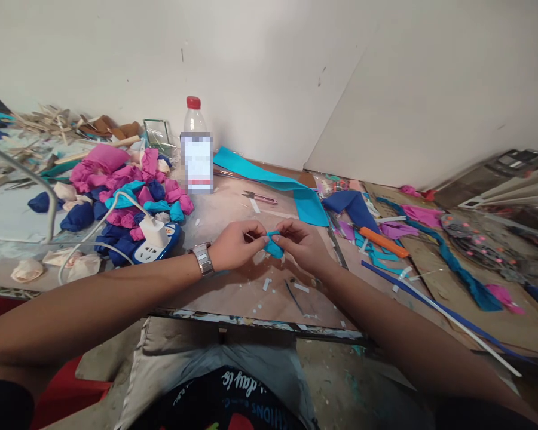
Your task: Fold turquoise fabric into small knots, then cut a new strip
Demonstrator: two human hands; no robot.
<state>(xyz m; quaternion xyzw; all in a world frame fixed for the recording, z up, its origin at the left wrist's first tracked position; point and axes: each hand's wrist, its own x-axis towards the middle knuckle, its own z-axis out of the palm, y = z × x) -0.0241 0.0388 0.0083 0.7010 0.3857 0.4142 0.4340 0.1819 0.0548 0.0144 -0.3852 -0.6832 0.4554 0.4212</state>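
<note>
A small turquoise fabric piece (275, 245) is pinched between both hands above the middle of the table. My left hand (240, 243), with a metal watch on its wrist, grips its left side between thumb and fingers. On the other side, my right hand (302, 242) has its thumb and fingers closed on the same piece. Behind the hands lie small pink-handled snips (260, 197) and a long turquoise fabric strip (269, 178).
Crumpled pink, blue and cream fabric pieces (116, 173) are heaped at the left beside a power strip (149, 254) with a white plug. A red-capped bottle (197, 158) stands behind. Rightward lie an orange-handled tool (383, 242), blue strips and a white stick (470, 340).
</note>
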